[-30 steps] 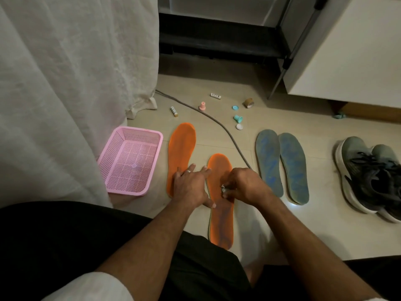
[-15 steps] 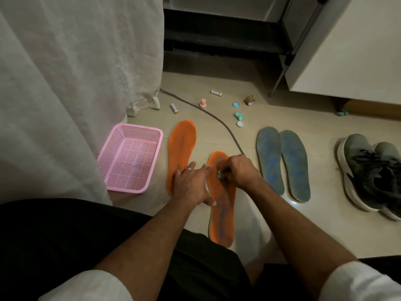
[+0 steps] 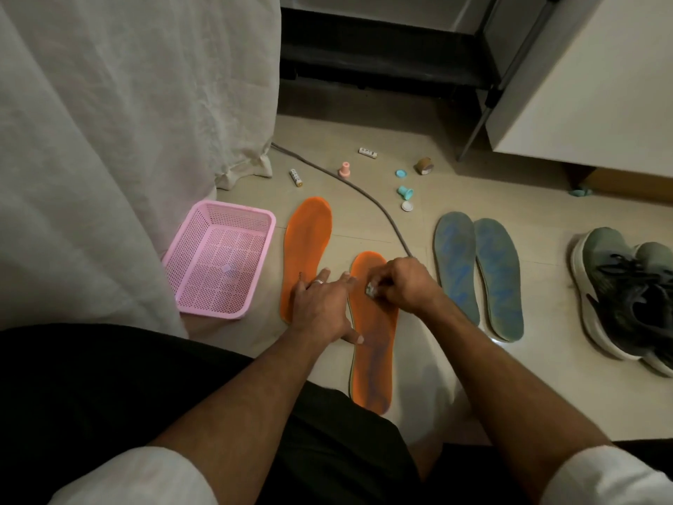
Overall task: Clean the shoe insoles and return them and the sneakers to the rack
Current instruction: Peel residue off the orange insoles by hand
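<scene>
Head view: at the bottom of the frame, two bare forearms reach out from white sleeves over dark-clothed legs toward a near orange insole (image 3: 373, 362) lying on the pale floor (image 3: 455, 198) at centre. The left hand (image 3: 322, 309), fingers straight and spread, presses flat across the gap between that insole and a second orange insole (image 3: 307, 246) just to its left. The right hand (image 3: 402, 284), fingers curled, pinches a small whitish object (image 3: 370, 288), too small to identify, against the near insole's forward half. Left of centre a pink mesh basket (image 3: 218, 260) sits beside a white curtain (image 3: 109, 122). Right of centre two blue insoles (image 3: 477, 271) lie side by side, and dark sneakers (image 3: 626, 297) stand at the right edge. Farther up, a grey cable (image 3: 364, 198) crosses the floor among small caps and tubes (image 3: 405, 193). A dark low shelf (image 3: 382, 60) spans the top centre
</scene>
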